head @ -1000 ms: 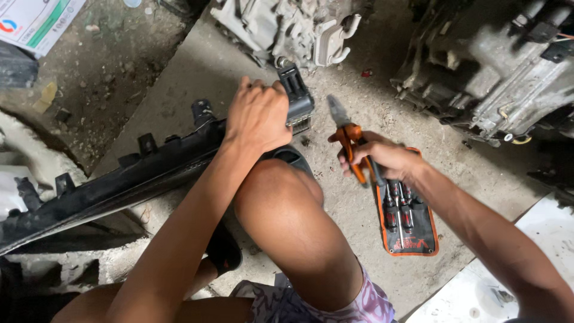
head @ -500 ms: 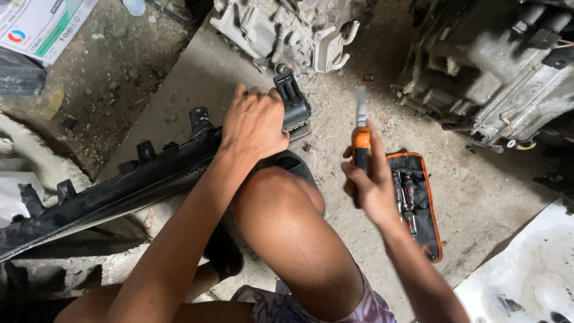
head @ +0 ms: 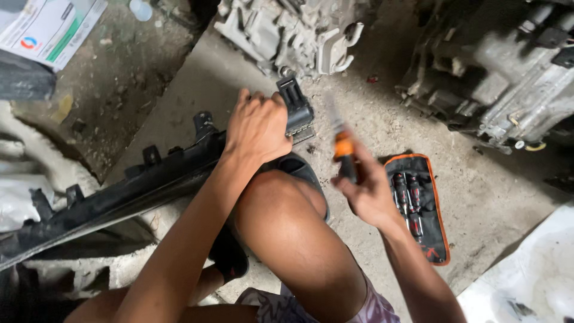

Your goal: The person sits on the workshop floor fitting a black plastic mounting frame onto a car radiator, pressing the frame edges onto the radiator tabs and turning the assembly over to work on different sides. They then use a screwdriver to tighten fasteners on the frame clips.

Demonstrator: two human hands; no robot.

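Observation:
My left hand [head: 258,127] grips the upper end of a long black plastic car part [head: 137,188] that runs down to the lower left, just by its ribbed end bracket [head: 296,107]. My right hand [head: 369,192] holds an orange and black screwdriver [head: 343,149] upright, tip pointing away from me, a little right of that bracket. An open black tool pouch with an orange rim [head: 422,206] lies on the concrete to the right of my right hand, with several red-handled tools inside. My bent knee [head: 281,209] sits between both arms.
Grey metal engine parts [head: 293,30] lie on the floor ahead, and a larger engine block [head: 508,78] at the upper right. A printed cardboard box [head: 51,27] is at the upper left. White sheeting [head: 532,281] covers the lower right corner.
My right hand lifted the screwdriver from over the pouch and swung it left toward the bracket, turning it upright. My left hand stayed on the black part.

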